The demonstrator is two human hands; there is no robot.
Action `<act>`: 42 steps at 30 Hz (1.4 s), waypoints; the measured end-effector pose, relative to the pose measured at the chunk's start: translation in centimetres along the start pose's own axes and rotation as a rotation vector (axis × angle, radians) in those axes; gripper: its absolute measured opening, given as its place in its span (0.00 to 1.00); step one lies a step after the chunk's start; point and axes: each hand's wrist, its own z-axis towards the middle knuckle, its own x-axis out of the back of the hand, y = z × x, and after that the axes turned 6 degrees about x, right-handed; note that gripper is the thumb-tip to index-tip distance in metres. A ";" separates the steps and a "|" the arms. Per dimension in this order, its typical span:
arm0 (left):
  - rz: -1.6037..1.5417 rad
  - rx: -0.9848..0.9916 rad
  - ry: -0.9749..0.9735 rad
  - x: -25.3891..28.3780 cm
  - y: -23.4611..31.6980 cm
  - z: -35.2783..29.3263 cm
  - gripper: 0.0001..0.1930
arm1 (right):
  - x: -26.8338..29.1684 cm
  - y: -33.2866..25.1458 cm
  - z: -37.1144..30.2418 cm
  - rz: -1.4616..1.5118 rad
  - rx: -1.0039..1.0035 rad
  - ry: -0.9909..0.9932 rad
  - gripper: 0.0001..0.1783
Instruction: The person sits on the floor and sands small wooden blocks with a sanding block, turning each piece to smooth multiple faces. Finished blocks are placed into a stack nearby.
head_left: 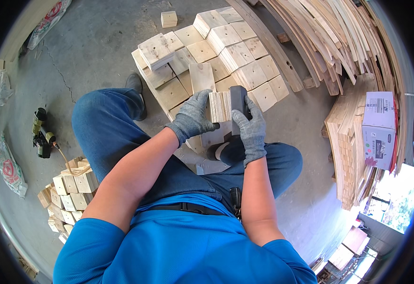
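Observation:
Both my hands wear grey knit gloves. My left hand is closed on the left side of a small stack of thin wooden plates, whose layered edges face up. Closed round a dark grey block, like a sanding block, is my right hand; the block lies against the stack's right side. Just beyond and beneath them stand rows of pale square wooden pieces, many with a small hole in the face. A longer wooden piece lies on these rows just beyond my left hand.
One loose wooden block sits on the concrete floor at the far side. To my left are a green-and-black power tool with a hose and a pile of blocks. Long boards, stacked timber and a carton line the right.

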 end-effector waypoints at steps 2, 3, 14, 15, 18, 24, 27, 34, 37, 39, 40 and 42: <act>-0.005 -0.001 -0.001 -0.1 0.1 0.0 0.59 | 0.0 0.7 0.0 0.067 -0.004 0.004 0.40; -0.003 -0.003 0.002 -0.1 0.0 0.0 0.59 | 0.1 0.8 0.1 0.070 -0.012 -0.005 0.40; 0.007 0.017 0.000 0.1 0.2 0.0 0.59 | 0.1 0.3 0.1 0.230 -0.049 -0.017 0.36; 0.006 0.020 0.000 0.1 0.2 0.0 0.59 | 0.1 0.2 0.1 0.234 -0.059 -0.025 0.36; -0.004 0.019 0.000 0.1 0.2 -0.1 0.59 | 0.3 0.0 0.2 0.225 -0.071 -0.037 0.36; -0.017 0.000 0.002 0.1 0.0 0.0 0.59 | 0.4 -0.1 0.2 0.296 -0.116 -0.023 0.36; -0.011 -0.006 0.017 -0.1 -0.1 0.0 0.59 | 0.4 0.5 0.2 0.334 -0.121 -0.023 0.36; -0.002 -0.013 0.029 -0.1 -0.2 -0.1 0.59 | 0.6 0.5 0.1 0.375 -0.155 -0.033 0.35; 0.008 0.007 0.021 0.0 0.0 -0.1 0.59 | 0.5 0.5 0.2 0.357 -0.153 -0.026 0.34; 0.007 0.019 0.017 0.1 0.1 0.0 0.59 | 0.4 0.9 0.3 0.346 -0.164 -0.023 0.34; -0.001 0.015 0.015 0.1 0.2 0.1 0.59 | 0.3 1.9 0.2 0.359 -0.180 -0.021 0.34; -0.005 0.013 0.023 0.0 0.2 0.2 0.59 | 0.0 3.6 0.2 0.398 -0.240 -0.024 0.34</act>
